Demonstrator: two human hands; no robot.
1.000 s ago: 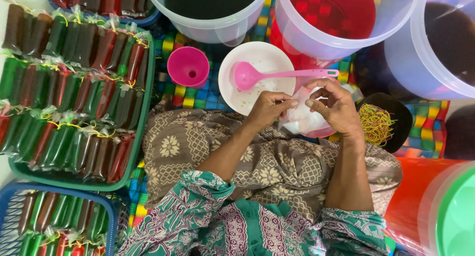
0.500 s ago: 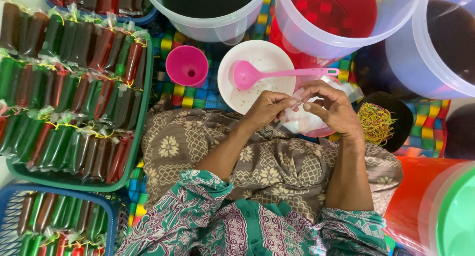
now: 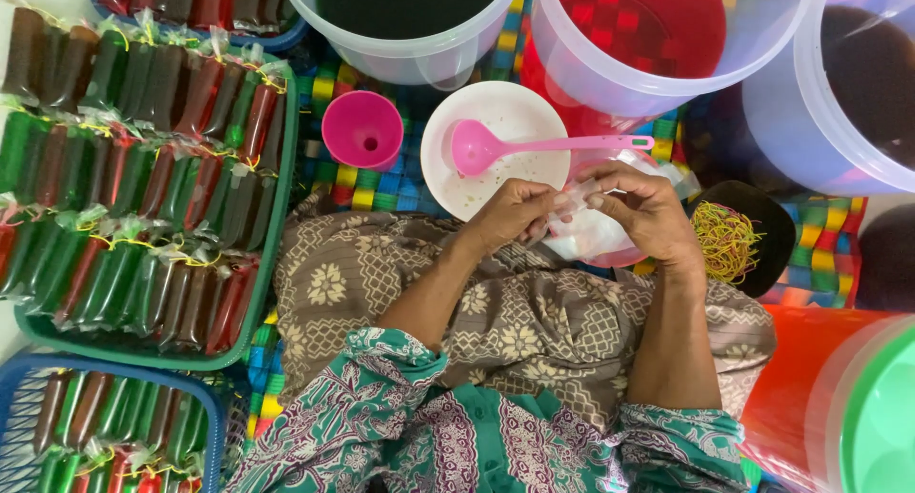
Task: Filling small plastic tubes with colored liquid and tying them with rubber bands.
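Just below the white plate (image 3: pixel 496 136), the left hand (image 3: pixel 510 217) and right hand (image 3: pixel 643 212) pinch a clear plastic bag (image 3: pixel 591 228) between fingertips, its long axis running left-right between them.

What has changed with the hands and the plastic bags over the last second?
Barely anything: both hands, left hand and right hand, keep working a clear plastic bag, fingers shifting slightly. The pink ladle on the white plate and the pink funnel have not moved.
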